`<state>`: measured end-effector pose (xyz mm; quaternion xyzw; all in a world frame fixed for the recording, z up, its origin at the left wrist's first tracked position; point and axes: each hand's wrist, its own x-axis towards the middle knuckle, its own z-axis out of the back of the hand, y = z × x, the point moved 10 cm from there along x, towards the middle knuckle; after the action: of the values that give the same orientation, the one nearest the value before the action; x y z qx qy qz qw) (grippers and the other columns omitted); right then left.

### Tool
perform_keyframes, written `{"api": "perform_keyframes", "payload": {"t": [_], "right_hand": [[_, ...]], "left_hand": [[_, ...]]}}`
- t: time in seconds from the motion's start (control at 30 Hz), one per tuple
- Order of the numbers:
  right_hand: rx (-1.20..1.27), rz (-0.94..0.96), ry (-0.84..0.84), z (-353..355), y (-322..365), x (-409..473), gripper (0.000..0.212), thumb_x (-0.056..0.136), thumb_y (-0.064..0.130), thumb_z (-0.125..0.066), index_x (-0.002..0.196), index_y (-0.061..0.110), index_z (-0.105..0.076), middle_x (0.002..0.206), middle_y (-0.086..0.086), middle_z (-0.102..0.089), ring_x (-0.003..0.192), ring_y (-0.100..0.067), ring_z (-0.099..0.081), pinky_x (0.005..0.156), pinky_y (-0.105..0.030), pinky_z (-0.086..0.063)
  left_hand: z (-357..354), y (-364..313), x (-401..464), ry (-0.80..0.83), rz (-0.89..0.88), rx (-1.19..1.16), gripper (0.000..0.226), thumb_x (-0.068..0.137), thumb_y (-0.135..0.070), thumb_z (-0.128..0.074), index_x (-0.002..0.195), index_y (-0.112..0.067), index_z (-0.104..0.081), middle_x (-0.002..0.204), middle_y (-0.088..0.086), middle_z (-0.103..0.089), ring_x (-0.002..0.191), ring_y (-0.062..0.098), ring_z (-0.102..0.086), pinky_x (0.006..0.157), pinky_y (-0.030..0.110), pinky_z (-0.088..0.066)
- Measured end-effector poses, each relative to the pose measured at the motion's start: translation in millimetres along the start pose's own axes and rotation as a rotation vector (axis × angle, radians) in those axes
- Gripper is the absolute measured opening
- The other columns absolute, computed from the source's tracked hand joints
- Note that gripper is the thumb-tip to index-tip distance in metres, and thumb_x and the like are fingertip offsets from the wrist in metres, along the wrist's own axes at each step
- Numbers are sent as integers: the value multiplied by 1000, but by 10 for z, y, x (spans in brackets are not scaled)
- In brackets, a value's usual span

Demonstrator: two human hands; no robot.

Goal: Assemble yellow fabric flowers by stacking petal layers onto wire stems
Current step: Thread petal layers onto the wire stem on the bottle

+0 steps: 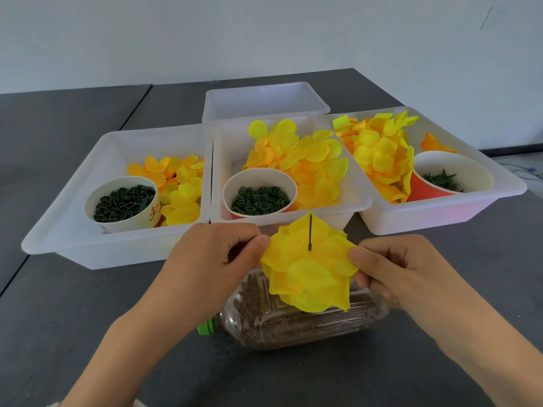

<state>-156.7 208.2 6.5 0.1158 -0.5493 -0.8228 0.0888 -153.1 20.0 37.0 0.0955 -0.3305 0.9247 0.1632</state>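
A yellow fabric flower [308,271] of stacked petal layers sits on a thin dark wire stem [310,232] that pokes up through its middle. My left hand [214,259] pinches the flower's left edge between thumb and fingers. My right hand [393,265] pinches its right edge. The flower hangs just above a clear plastic bottle [293,321] that lies on its side, filled with brown grains and closed with a green cap.
Three white bins stand behind: the left bin [88,171], middle bin [229,148] and right bin [499,183], each with yellow petals and a paper cup of dark green parts. An empty white bin [264,98] sits farther back. The table [58,304] is dark grey.
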Motion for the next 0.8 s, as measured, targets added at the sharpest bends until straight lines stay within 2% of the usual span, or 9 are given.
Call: {"api": "perform_keyframes", "payload": {"t": [0.1,0.3,0.4,0.5,0.6,0.67,0.73,0.8], "right_hand": [[-28,1,-3,-22,-48,-14,39,76,50,-50,55,20,-61,39,9,-37,36,-5,-31,41,-8,-27],[-43,-17,-7,-22,-125,8,37,87,42,-52,57,23,-63,40,11,-42,38,-3,-38,43,-12,-31],[-86,6,7,-22,-92,5,39,83,49,-51,56,22,-60,41,10,-41,39,-3,-38,47,-12,-30],[-127,23,-8,27,-55,-14,46,74,62,-48,56,22,-58,45,5,-42,42,-5,-37,52,-24,-32],[-181,35,-46,158,-1,-60,57,76,72,-40,61,20,-57,47,4,-43,42,-4,-37,51,-24,-31],[-199,67,-107,341,86,-71,64,79,77,-37,69,17,-57,48,5,-41,43,-4,-36,49,-23,-30],[-184,98,-211,621,206,-35,53,79,65,-41,72,15,-58,52,3,-42,48,-8,-36,49,-25,-30],[-229,158,-348,964,364,58,37,90,45,-49,71,15,-57,54,0,-44,52,-13,-38,50,-28,-32]], "left_hand": [[-47,25,-29,17,7,37,37,90,-56,-35,58,-40,-44,56,-15,-49,51,5,-46,51,21,-29],[-59,32,-28,6,-2,92,40,91,-56,-34,59,-34,-43,60,-17,-51,53,4,-47,50,22,-30],[-32,22,-51,7,1,48,40,96,-53,-34,62,-36,-46,61,-19,-53,54,2,-50,52,20,-31],[33,28,-80,-13,20,20,43,97,-57,-31,62,-35,-45,56,-13,-50,51,6,-46,51,23,-33],[236,8,-97,-143,38,70,48,93,-63,-25,63,-28,-41,53,-6,-43,48,11,-40,47,27,-30],[393,-45,-99,-240,40,79,48,93,-61,-27,67,-24,-43,58,-1,-46,49,12,-40,47,23,-29],[480,-139,-88,-291,19,20,39,92,-55,-34,74,-25,-50,66,-1,-50,50,9,-41,46,17,-31],[487,-263,-62,-288,-15,-68,26,92,-49,-42,82,-30,-56,74,-7,-54,56,5,-45,49,10,-34]]}}
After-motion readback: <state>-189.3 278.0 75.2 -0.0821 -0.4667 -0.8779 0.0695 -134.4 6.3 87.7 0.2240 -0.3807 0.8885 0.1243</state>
